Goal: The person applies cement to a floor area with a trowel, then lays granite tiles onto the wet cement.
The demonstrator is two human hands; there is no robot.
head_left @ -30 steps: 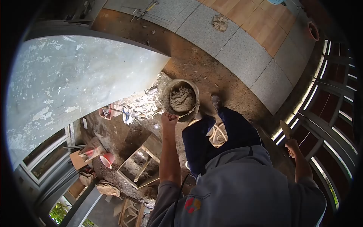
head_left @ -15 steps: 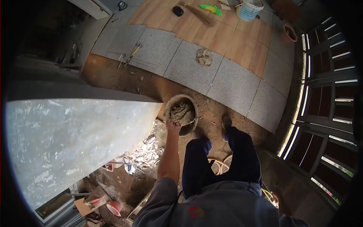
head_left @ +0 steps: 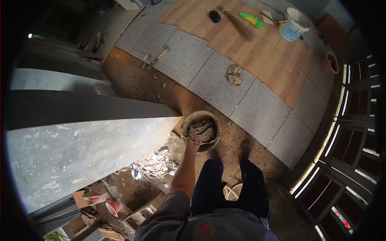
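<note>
A round, mud-coated bucket [head_left: 217, 134] hangs or stands just ahead of my feet, over the bare dirt strip. Inside it sits a heap of wet grey-brown mortar [head_left: 201, 128]. My left hand [head_left: 194, 141] is closed on the bucket's thin handle [head_left: 208, 143] at the near side of the rim, with the arm stretched straight down. My right hand is out of the picture.
Grey speckled tiles [head_left: 213, 84] border the dirt ahead, wood-look tiles beyond. A crumpled cloth [head_left: 234, 75], a hammer [head_left: 159, 56], a broom [head_left: 237, 25] and a white-blue pail [head_left: 294, 26] lie or stand there. A wall end [head_left: 92, 150] juts in from the left; rubble [head_left: 155, 164] lies beside it.
My view has shifted, so the floor, wall and bucket appear farther right and lower. My left hand keeps its hold on the bucket handle. My right hand has left the view.
</note>
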